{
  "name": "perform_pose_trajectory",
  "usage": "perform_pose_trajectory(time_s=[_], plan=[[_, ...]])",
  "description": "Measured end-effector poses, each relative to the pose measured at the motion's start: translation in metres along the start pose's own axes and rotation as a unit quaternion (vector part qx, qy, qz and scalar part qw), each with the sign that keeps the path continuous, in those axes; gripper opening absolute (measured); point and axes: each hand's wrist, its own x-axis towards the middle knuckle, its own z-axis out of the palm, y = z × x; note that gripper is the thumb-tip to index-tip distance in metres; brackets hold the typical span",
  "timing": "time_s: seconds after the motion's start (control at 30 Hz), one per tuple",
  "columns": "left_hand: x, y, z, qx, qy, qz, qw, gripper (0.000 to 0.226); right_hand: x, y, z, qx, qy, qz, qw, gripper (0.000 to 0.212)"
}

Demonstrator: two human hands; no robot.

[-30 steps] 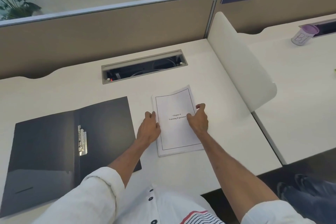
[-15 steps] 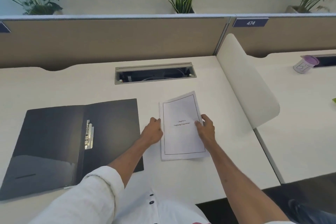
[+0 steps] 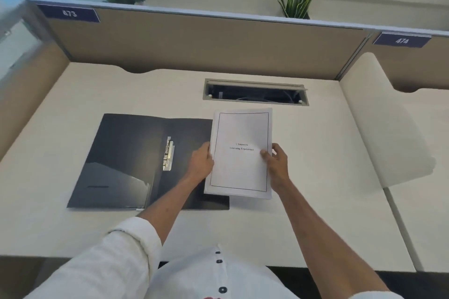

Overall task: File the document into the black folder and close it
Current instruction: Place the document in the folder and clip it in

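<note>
We hold the document (image 3: 240, 153) in both hands, a stack of white sheets with a thin black border and a small printed title at its middle (the wording is too blurred to read with confidence). Our left hand (image 3: 201, 164) grips the left long edge, fingers curled under the stack and thumb on top. Our right hand (image 3: 277, 165) grips the right long edge, thumb pressed on the top sheet near the title and the other fingers tucked beneath. Neither hand is spread wide; both are closed on the paper.

The black folder (image 3: 136, 160) lies open and flat on the desk (image 3: 315, 213), and we take it as our landmark. Its metal clip (image 3: 168, 156) sits along the centre fold, with nothing visibly under it. The document's left edge overlaps the folder's right flap, and its lower left corner covers part of that flap; whether the stack is lifted or resting there we cannot tell for sure. The rest of the stack reaches past the folder's right edge over bare desk.

Beyond the folder, toward the partition (image 3: 206, 43), a cable slot (image 3: 255, 92) is set in the desk. On the partition above the folder's left side is a label reading 473 (image 3: 69, 13); further right is one reading 474 (image 3: 402, 41).
</note>
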Motion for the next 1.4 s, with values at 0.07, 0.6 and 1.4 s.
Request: perform_pose_trajectory(time_s=[0.07,0.6,1.4], plan=[[-0.006,-0.016,-0.014,-0.007,0.028,-0.034,0.999,0.042,-0.003,0.003,0.021,-0.01,-0.013,0.008,1.0,0.024],[-0.033,-0.105,-0.074,-0.009,0.065,-0.127,0.99,0.041,-0.012,0.03,0.126,-0.046,-0.045,0.067,0.996,0.029],[-0.042,-0.133,-0.091,0.143,0.011,-0.009,0.99,0.04,-0.011,0.038,0.157,-0.134,0.015,0.073,0.988,0.028]])
